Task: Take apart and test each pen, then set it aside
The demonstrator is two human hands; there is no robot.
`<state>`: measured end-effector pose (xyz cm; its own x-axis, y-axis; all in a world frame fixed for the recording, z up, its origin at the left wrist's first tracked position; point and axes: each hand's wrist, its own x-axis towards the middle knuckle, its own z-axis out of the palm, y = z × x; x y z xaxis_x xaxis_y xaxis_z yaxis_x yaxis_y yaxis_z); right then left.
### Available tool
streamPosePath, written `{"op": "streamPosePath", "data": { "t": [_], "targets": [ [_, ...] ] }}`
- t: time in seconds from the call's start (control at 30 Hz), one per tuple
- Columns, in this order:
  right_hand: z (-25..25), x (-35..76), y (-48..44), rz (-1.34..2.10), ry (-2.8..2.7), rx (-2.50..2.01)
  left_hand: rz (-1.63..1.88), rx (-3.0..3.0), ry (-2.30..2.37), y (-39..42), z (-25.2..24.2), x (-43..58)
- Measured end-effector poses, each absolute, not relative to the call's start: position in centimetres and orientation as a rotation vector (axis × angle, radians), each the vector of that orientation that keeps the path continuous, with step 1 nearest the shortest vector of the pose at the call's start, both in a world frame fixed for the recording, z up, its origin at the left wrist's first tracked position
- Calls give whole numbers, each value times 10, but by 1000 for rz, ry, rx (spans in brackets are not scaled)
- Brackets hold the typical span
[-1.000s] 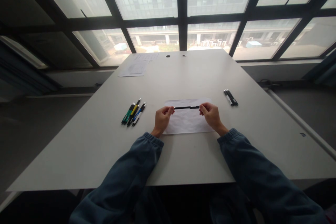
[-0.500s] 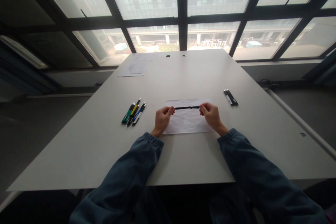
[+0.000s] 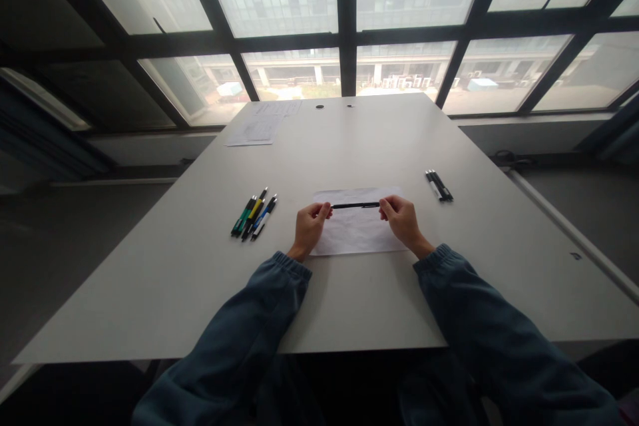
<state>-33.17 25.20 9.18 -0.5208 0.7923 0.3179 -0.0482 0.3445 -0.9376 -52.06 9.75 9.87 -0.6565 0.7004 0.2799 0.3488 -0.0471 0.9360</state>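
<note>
A black pen is held level between my two hands, above a white sheet of paper. My left hand pinches its left end between thumb and fingers. At the other end, near the clip, my right hand has the pen in a similar pinch. To the left of my left hand lies a loose group of several pens with green, yellow, blue and white on their barrels. Beyond my right hand, a smaller bunch of black and white pens lies side by side.
The white table stretches from my body to the large windows. Printed papers lie at its far left. A round dark grommet and a small object are near the far edge. A small dark mark shows at the right.
</note>
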Motion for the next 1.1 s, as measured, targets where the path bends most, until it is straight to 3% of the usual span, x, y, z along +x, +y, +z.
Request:
{"op": "streamPosePath", "data": {
  "t": [1.1],
  "targets": [
    [90, -331, 252, 1246, -1825, -674, 1731, 1115, 1931, 97, 97, -520]
  ]
}}
